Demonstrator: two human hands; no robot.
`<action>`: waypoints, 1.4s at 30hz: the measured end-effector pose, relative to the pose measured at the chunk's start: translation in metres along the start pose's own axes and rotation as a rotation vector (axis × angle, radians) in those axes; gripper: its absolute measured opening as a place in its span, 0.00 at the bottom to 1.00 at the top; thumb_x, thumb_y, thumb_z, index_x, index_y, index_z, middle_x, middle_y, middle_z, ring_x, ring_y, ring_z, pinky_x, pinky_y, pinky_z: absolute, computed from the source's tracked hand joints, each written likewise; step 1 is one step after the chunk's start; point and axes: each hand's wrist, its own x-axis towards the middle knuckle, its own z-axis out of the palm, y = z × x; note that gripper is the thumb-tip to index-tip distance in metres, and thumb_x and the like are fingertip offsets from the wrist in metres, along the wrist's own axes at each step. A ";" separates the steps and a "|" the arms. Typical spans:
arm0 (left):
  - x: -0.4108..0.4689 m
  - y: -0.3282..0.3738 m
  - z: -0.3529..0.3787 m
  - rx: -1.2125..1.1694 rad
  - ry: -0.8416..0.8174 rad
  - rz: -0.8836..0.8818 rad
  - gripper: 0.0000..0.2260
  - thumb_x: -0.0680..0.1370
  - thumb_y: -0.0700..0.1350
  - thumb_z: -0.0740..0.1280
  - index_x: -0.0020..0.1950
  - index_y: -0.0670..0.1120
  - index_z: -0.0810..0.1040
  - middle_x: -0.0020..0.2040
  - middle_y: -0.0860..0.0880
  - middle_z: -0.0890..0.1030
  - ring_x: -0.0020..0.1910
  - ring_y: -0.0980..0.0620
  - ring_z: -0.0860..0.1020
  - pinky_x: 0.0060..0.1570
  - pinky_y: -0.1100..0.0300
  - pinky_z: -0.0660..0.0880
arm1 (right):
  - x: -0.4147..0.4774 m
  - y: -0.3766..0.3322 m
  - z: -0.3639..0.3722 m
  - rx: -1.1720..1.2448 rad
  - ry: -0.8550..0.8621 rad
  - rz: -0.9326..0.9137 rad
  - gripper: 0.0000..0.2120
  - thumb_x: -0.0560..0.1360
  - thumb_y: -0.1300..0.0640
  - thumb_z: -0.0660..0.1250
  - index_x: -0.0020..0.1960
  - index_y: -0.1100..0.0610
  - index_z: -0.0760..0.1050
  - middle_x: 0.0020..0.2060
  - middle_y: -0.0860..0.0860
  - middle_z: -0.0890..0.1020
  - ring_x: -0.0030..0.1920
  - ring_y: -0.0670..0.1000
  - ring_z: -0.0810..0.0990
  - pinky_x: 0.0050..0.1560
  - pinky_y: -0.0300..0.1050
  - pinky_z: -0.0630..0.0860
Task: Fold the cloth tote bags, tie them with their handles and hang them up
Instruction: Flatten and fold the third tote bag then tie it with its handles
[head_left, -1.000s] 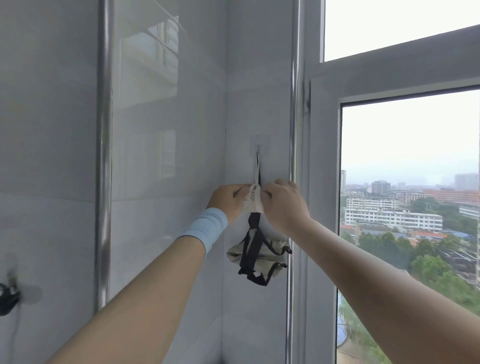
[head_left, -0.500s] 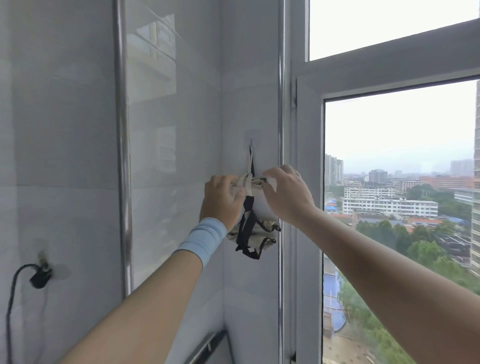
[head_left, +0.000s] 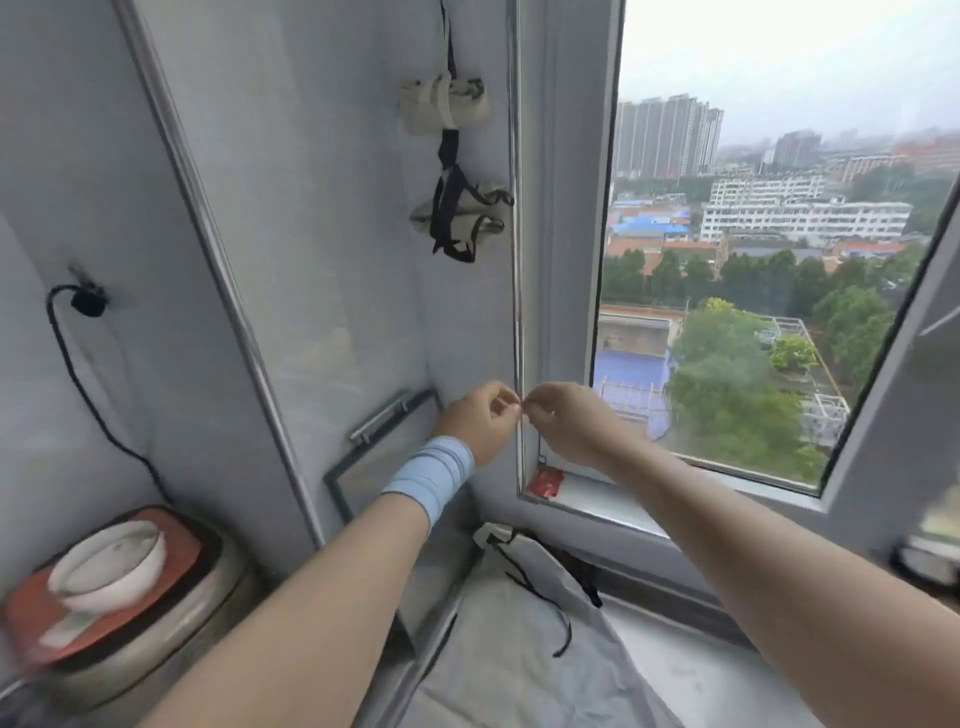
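Two folded tote bundles hang one above the other on the grey tiled wall. The upper beige bundle is wrapped in its own pale strap. Under it, the lower bundle is tied with black handles. Far below them, my left hand, with a blue wristband, and my right hand are side by side at the window frame's corner. Their fingers are curled with the fingertips almost meeting, and neither holds anything. Another tote bag with black handles lies flat on the surface under my arms.
At the lower left a white bowl sits on a red-lidded pot. A black cable hangs from a wall hook. The window is open on the right, and a small red packet lies on its sill.
Both hands have let go of the beige bundle and dropped well below it. My view has tilted down, so the counter and a flat bag are now in sight.
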 end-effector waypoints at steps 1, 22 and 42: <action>-0.014 -0.007 0.016 0.009 -0.045 -0.042 0.06 0.79 0.49 0.64 0.53 0.50 0.78 0.45 0.53 0.80 0.46 0.51 0.78 0.48 0.61 0.73 | -0.013 0.014 0.014 0.008 -0.054 0.023 0.11 0.77 0.51 0.60 0.50 0.48 0.82 0.45 0.47 0.85 0.46 0.52 0.82 0.48 0.47 0.79; -0.217 -0.191 0.234 0.429 -0.998 -0.397 0.31 0.76 0.55 0.63 0.77 0.59 0.56 0.80 0.49 0.50 0.78 0.45 0.49 0.75 0.46 0.55 | -0.274 0.194 0.266 -0.301 -0.940 0.280 0.40 0.78 0.41 0.60 0.81 0.47 0.40 0.80 0.48 0.39 0.79 0.49 0.40 0.76 0.64 0.50; -0.252 -0.188 0.269 0.379 -0.706 -0.022 0.24 0.72 0.51 0.68 0.67 0.53 0.67 0.67 0.50 0.65 0.68 0.47 0.64 0.65 0.56 0.63 | -0.374 0.186 0.239 -0.147 -0.618 0.288 0.28 0.68 0.38 0.64 0.66 0.47 0.70 0.49 0.46 0.73 0.52 0.51 0.75 0.51 0.46 0.72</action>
